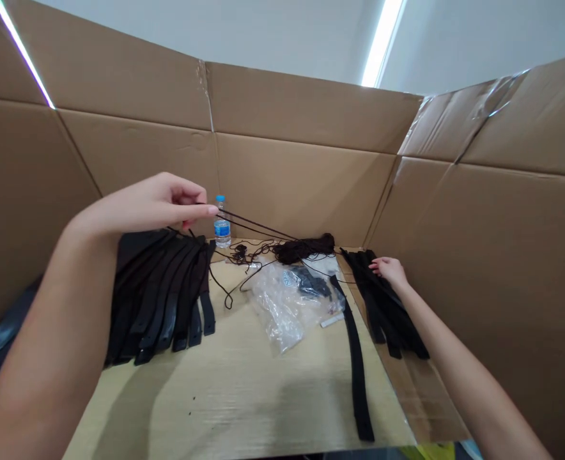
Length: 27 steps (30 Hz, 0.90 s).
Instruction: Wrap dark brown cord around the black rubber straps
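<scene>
My left hand (179,201) is raised over the left side of the table, thumb and fingers pinched on a dark cord (258,225). Two strands of it stretch back to a tangled cord bundle (306,248) by the far wall. Below that hand lies a fanned row of black straps (162,300). My right hand (390,269) is at the far right, fingers drawn together against a pile of black straps (383,313); what they grip, if anything, is too small to make out. One single black strap (356,364) lies lengthwise left of this pile.
A clear plastic bag (282,306) with dark pieces in it lies mid-table, a small white piece (332,321) beside it. Behind stands a water bottle (222,227) with a blue cap. Tall cardboard walls (301,179) enclose the wooden table (244,396) at the back and sides.
</scene>
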### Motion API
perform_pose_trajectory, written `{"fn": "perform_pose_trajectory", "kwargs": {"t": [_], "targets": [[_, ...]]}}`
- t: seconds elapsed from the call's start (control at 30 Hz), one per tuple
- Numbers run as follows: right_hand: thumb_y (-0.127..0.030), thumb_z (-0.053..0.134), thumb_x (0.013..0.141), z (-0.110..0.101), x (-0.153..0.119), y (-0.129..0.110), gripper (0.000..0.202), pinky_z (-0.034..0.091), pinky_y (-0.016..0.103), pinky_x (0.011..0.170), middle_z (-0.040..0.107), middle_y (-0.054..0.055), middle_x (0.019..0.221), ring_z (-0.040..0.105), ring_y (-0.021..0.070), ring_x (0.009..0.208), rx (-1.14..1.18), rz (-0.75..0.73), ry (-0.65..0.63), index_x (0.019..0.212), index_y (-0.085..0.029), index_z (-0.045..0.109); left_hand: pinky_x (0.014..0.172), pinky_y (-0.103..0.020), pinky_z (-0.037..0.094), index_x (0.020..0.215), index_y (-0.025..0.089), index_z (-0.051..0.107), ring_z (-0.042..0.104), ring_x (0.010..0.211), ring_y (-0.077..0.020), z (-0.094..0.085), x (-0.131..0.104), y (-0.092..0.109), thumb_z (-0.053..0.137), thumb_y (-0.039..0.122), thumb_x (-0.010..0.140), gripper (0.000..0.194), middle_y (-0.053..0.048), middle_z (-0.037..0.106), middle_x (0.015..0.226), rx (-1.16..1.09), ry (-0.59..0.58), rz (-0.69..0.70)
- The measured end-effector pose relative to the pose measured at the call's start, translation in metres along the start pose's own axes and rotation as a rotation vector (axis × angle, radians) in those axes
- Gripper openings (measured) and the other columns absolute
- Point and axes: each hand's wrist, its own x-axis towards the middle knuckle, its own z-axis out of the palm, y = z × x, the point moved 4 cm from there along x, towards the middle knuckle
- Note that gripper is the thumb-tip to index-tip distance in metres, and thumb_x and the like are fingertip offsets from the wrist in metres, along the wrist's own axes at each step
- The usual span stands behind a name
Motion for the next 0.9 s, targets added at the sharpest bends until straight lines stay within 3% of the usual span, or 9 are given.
{"fn": "perform_pose_trajectory", "kwargs": {"t": [0.1,0.17,0.27,0.33,0.43,0.5,0.6,0.77,0.9], "targets": [[-0.016,0.066,0.079,0.028,-0.023,-0.03,0.005,0.045,0.037,0.094,0.069,0.007,0.096,0.063,0.02,0.097,-0.049,-0.116,-0.042,0.084,-0.016,0.066,0.049,-0.019,0.031,0.059,0.016,0.052,0.041,0.05,-0.0083,0.003,-0.011,0.018,0.057,0.048,0.079,0.038,0.003,0.049,0.052,-0.05,0.039,0.04],[-0.011,0.07,0.071,0.057,-0.054,-0.06,0.025,0.039,0.035,0.103,0.068,0.006,0.108,0.059,0.0209,0.109,-0.047,-0.228,-0.15,0.094,-0.019,0.067,0.046,-0.019,0.03,0.058,0.017,0.052,0.04,0.048,-0.0085,0.015,-0.012,0.031,0.057,0.048,0.079,0.038,0.002,0.048,0.051,-0.07,-0.005,0.074],[-0.026,0.072,0.073,0.103,-0.117,-0.11,0.051,0.04,0.037,0.101,0.065,0.004,0.119,0.058,0.0207,0.112,-0.024,-0.483,-0.481,0.122,-0.023,0.057,0.044,-0.02,0.029,0.058,0.017,0.05,0.037,0.047,-0.0083,0.039,-0.014,0.049,0.054,0.045,0.081,0.037,0.002,0.046,0.051,-0.092,-0.092,0.141],[-0.033,0.067,0.078,0.122,-0.155,-0.133,0.05,0.041,0.04,0.098,0.066,0.008,0.116,0.059,0.0217,0.108,0.003,-0.608,-0.643,0.124,-0.02,0.054,0.043,-0.02,0.028,0.058,0.017,0.047,0.034,0.046,-0.0078,0.051,-0.017,0.057,0.052,0.044,0.083,0.037,0.003,0.041,0.05,-0.104,-0.135,0.183],[-0.031,0.055,0.088,0.133,-0.185,-0.142,0.017,0.048,0.032,0.077,0.069,0.003,0.082,0.063,0.0167,0.077,0.059,-0.578,-0.835,0.094,-0.019,0.064,0.042,-0.02,0.026,0.058,0.018,0.045,0.031,0.046,-0.0077,0.058,-0.026,0.059,0.051,0.043,0.084,0.037,0.004,0.035,0.051,-0.093,-0.165,0.21],[-0.03,0.05,0.09,0.128,-0.183,-0.135,0.024,0.045,0.027,0.066,0.063,0.0,0.066,0.057,0.0136,0.063,0.086,-0.539,-0.874,0.073,-0.018,0.062,0.042,-0.02,0.025,0.058,0.018,0.045,0.03,0.046,-0.0078,0.057,-0.032,0.055,0.052,0.044,0.083,0.037,0.005,0.035,0.051,-0.078,-0.176,0.195],[-0.031,0.057,0.085,0.101,-0.142,-0.111,0.024,0.043,0.025,0.06,0.06,-0.002,0.059,0.055,0.0128,0.058,0.098,-0.398,-0.645,0.066,-0.017,0.061,0.042,-0.019,0.027,0.059,0.018,0.045,0.033,0.046,-0.0081,0.051,-0.041,0.046,0.052,0.046,0.083,0.037,0.004,0.038,0.05,-0.064,-0.198,0.133],[-0.031,0.052,0.09,0.023,-0.056,-0.054,0.027,0.043,0.024,0.056,0.052,-0.004,0.055,0.051,0.011,0.051,0.062,-0.158,-0.141,0.068,-0.016,0.057,0.044,-0.018,0.03,0.059,0.017,0.046,0.036,0.048,-0.0082,0.03,-0.054,0.03,0.051,0.05,0.082,0.04,0.004,0.042,0.052,-0.049,-0.166,-0.01],[-0.034,0.054,0.093,-0.02,-0.027,-0.024,0.022,0.05,0.026,0.059,0.061,0.0,0.078,0.057,0.0101,0.062,-0.03,-0.034,0.039,0.09,-0.013,0.06,0.046,-0.018,0.032,0.059,0.018,0.05,0.04,0.05,-0.0098,0.011,-0.064,0.024,0.051,0.055,0.079,0.043,0.003,0.046,0.053,-0.021,-0.088,-0.072]]}}
